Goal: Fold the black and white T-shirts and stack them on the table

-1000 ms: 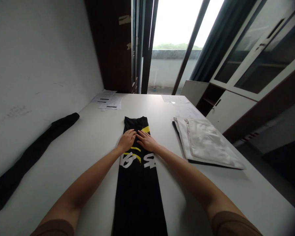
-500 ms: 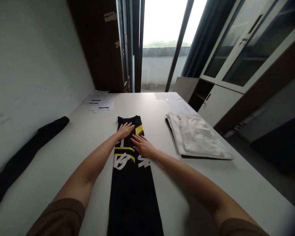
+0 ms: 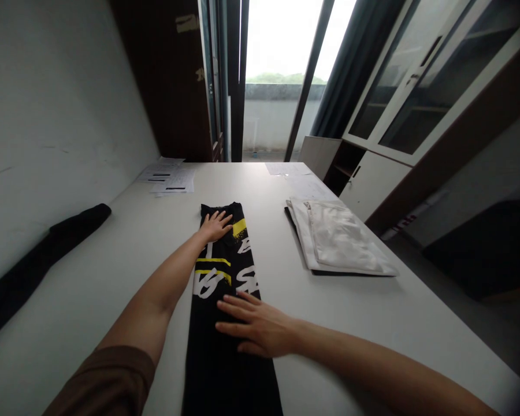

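A long folded black garment with yellow stripes and white lettering lies lengthwise on the white table. Its near end runs out of the bottom of the view. My left hand rests flat on the far end, fingers spread. Lower down, my right hand lies over the plain black part, palm down with its fingers apart, overlapping the right edge. Neither hand grips the cloth.
On the right sits a stack of folded white clothing with a dark layer beneath. Another black garment lies along the left wall. Papers are at the far left corner, and more sheets at the far right.
My right hand has slid from the lettered far part of the garment toward me, onto the plain black part. My left hand stays on the far end. The view has shifted slightly.
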`<state>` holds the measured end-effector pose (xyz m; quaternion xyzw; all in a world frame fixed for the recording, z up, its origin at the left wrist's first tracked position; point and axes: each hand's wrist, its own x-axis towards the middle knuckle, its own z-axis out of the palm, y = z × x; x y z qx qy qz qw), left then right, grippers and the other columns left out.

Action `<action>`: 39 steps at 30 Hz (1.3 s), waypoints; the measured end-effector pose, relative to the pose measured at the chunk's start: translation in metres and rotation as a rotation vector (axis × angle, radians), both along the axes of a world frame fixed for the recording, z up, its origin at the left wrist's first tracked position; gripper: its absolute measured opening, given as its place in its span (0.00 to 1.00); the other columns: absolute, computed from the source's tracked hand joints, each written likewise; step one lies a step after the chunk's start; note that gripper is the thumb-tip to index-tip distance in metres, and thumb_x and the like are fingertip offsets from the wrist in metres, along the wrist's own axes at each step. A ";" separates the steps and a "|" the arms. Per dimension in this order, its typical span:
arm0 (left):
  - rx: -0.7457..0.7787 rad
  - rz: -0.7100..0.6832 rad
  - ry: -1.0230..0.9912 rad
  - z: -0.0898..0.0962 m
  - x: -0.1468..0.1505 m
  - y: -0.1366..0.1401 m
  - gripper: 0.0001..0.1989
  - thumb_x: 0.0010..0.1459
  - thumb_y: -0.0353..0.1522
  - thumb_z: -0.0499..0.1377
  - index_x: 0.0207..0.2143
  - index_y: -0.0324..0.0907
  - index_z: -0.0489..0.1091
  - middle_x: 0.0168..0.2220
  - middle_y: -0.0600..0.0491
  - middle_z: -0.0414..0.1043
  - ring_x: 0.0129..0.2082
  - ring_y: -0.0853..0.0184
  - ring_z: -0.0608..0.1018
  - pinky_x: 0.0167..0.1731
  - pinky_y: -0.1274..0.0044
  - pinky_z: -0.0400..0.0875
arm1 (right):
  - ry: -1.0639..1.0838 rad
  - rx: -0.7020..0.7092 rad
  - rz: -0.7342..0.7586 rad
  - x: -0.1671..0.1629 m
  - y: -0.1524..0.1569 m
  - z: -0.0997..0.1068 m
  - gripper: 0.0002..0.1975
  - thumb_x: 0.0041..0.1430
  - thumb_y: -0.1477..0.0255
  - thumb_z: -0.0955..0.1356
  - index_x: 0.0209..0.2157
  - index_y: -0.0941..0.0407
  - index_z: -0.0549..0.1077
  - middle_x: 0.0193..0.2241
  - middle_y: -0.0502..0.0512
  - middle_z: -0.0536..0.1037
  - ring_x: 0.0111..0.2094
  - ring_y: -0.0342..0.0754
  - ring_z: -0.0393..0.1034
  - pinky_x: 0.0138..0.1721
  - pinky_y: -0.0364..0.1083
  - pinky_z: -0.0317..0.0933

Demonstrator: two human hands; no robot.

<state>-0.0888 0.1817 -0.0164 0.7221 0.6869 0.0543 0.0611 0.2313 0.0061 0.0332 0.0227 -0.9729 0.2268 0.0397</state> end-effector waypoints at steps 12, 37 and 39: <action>0.084 -0.449 -0.082 0.015 0.027 -0.111 0.24 0.72 0.42 0.49 0.68 0.55 0.61 0.72 0.53 0.52 0.73 0.53 0.51 0.68 0.51 0.43 | -0.047 -0.208 -0.050 0.068 -0.034 0.022 0.24 0.65 0.73 0.65 0.62 0.50 0.70 0.68 0.56 0.62 0.71 0.54 0.49 0.71 0.61 0.42; -0.216 -0.538 -0.242 0.063 0.038 -0.380 0.50 0.54 0.42 0.68 0.73 0.55 0.47 0.75 0.47 0.39 0.73 0.45 0.45 0.69 0.49 0.38 | 0.087 0.011 0.166 0.033 -0.040 -0.005 0.31 0.63 0.72 0.65 0.67 0.51 0.64 0.69 0.58 0.61 0.71 0.57 0.48 0.71 0.63 0.40; -0.203 -0.524 -0.251 0.061 0.041 -0.386 0.49 0.54 0.40 0.68 0.73 0.55 0.48 0.75 0.47 0.41 0.73 0.46 0.47 0.69 0.49 0.39 | 0.096 -0.083 0.180 0.028 -0.044 -0.009 0.28 0.64 0.72 0.65 0.65 0.51 0.67 0.65 0.57 0.67 0.70 0.55 0.53 0.70 0.61 0.42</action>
